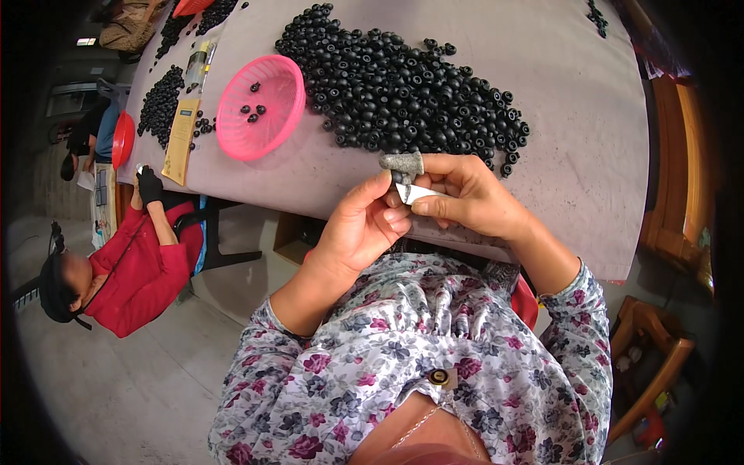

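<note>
Just in front of the table's near edge, my left hand (pixel 353 232) pinches a small black round part (pixel 397 177) between thumb and fingers. My right hand (pixel 484 200) is closed on a small white blade-like tool (pixel 419 193), its pointed end at the black part. A grey fingertip cover (pixel 403 163) sits on my right index finger, lying over the part and hiding some of it. Beyond both hands spreads a large heap of black round parts (pixel 418 97), many with a hole showing. Left of it a pink plastic basket (pixel 299 85) holds several such parts.
The table (pixel 573 139) has a pale cover. Farther left lie a yellow-brown packet (pixel 180 139), another heap of black parts (pixel 160 105) and a red basket (pixel 123 139). A co-worker in red (pixel 151 263) sits there, wearing a dark glove. A wooden chair (pixel 651 364) stands at right.
</note>
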The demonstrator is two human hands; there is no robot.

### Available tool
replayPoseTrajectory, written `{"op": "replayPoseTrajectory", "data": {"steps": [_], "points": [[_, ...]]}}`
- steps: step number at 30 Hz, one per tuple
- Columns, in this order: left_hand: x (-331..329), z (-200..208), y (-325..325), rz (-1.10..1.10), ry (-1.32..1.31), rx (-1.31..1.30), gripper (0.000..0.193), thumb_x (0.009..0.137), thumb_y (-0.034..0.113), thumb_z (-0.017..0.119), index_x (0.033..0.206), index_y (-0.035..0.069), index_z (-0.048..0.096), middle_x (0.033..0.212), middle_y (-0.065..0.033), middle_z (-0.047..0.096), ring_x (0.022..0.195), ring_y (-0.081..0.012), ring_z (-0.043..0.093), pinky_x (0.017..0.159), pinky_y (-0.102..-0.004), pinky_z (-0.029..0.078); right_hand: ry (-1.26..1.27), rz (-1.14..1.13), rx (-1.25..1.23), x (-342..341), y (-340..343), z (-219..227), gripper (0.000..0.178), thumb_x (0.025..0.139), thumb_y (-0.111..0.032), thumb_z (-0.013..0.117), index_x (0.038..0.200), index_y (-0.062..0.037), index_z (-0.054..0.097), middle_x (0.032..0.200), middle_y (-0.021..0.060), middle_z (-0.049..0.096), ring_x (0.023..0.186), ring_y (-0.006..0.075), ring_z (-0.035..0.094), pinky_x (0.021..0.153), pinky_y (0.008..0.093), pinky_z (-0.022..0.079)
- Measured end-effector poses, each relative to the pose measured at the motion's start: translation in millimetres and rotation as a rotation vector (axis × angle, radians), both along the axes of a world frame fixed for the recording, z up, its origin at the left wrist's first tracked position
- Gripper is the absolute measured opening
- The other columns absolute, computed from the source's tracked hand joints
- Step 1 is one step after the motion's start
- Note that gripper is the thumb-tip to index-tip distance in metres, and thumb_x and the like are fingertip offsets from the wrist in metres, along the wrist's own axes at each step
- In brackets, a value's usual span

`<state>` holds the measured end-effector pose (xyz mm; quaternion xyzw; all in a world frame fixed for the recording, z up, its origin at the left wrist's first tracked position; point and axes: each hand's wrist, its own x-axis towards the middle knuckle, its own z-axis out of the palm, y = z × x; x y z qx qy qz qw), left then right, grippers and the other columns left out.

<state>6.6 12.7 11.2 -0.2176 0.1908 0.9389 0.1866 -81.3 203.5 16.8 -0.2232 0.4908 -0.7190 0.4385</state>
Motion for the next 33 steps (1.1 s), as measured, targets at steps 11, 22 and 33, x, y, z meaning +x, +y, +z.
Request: {"op": "replayPoseTrajectory", "data": {"steps": [11,22,33], "points": [[2.4,0.9,1.5,0.041,-0.03,-0.053,0.035,0.097,0.027,0.063,0.116,-0.002,0.06,0.099,-0.0113,0.067,0.066,-0.0105,0.053,0.06,-0.0244,0.045,-0.006,-0.031,0.008,2.8,-2.0,3.7,0.039,0.093,-0.008,0.066,0.131,0.0006,0.058,0.095,0.0009,0.068,0.071,0.0032,0.054,0.056,0.0195,0.044],[2.2,6.4,4.8,0.001,0.037,-0.07,0.036,0.097,0.027,0.064,0.113,-0.005,0.062,0.082,-0.0005,0.058,0.065,-0.0069,0.049,0.06,-0.0227,0.042,-0.026,-0.018,0.04,1.5,-0.9,4.6,0.041,0.093,-0.009,0.067,0.133,0.0005,0.058,0.094,0.001,0.071,0.063,0.0023,0.051,0.053,0.0187,0.042],[4.0,6.6,2.3,0.023,0.018,-0.086,0.021,0.097,0.022,0.064,0.097,0.001,0.064,0.079,-0.001,0.058,0.061,-0.007,0.047,0.058,-0.024,0.042,-0.064,-0.003,0.006,-0.9,0.3,-7.0,0.033,0.093,-0.007,0.068,0.124,0.0026,0.064,0.087,0.0023,0.069,0.056,0.003,0.048,0.047,0.0194,0.038]]}}
